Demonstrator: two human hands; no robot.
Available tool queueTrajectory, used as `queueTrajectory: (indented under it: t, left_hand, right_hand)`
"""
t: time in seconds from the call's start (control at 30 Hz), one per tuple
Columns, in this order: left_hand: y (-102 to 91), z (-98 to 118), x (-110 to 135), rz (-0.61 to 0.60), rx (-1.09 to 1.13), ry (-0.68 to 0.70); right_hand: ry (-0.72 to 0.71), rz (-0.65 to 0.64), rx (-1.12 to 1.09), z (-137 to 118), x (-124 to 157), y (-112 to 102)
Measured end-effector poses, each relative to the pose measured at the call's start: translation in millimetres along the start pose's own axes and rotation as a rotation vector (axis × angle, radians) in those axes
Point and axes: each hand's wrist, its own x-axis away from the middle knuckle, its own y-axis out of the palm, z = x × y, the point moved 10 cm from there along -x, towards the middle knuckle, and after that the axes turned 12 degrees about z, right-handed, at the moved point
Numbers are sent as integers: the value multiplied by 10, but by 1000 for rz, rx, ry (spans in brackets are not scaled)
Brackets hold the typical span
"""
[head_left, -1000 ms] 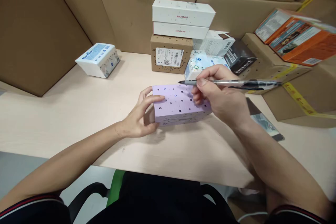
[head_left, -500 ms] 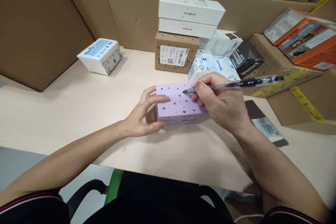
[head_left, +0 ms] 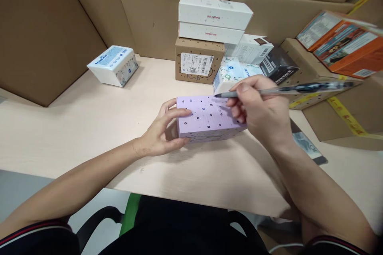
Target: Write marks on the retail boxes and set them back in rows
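Observation:
A lilac box [head_left: 203,117] rests on the table in front of me, its top dotted with small hand-drawn ovals and dots. My left hand [head_left: 163,131] grips its left end, the thumb on the near side and fingers over the top and far side. Pinched in my right hand [head_left: 259,107] is a pen [head_left: 287,89] with a grey tip section and a clear, dark barrel. Its tip points left, at or just above the far edge of the box top; I cannot tell whether it touches. My right hand hides the box's right end.
Behind stand two white boxes [head_left: 214,18] on a brown carton [head_left: 199,61]. A tissue pack [head_left: 113,65] sits at the left, another [head_left: 235,69] beyond my right hand. An orange box [head_left: 344,46] lies on cartons at the right. A dark flat item [head_left: 309,147] lies below them.
My right hand and the pen have shifted right, and the tip has moved toward the box's far edge. The left hand stays on the box. The view has shifted slightly.

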Motion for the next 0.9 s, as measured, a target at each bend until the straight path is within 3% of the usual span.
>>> queueTrajectory:
  t: [0.1,0.17,0.23,0.33,0.43,0.6,0.7,0.8,0.9]
  left_hand:
    - [-7,-20,9,11,15,-1]
    - [-8,-25,12,17,19,0]
    - [-7,-28,11,22,16,-4]
    - [-3,-22,5,28,10,-3]
    - [-2,-13,-1,38,2,10]
    - [-13,4,-14,56,-37,31]
    - [-21,12,-26,57,-55,36]
    - [-35,13,-32,56,-86,49]
    - [-53,8,-35,55,-139,66]
  right_hand:
    - [-103,160,36,-51,-39,-361]
    - [-219,214,234,3,-22,-616]
    - [-333,103,563,194,33,-704]
    - [-414,-200,951,683,210,-678]
    - [-458,-365,1263,1017,375,-616]
    - [-455,-480,1422,1140,446,-382]
    - [-430,-469,1400,1148,393,-409]
    - [-345,-352,1322,1111,283,-757]
    - [-132,-151,1396,1145,143,-1474]
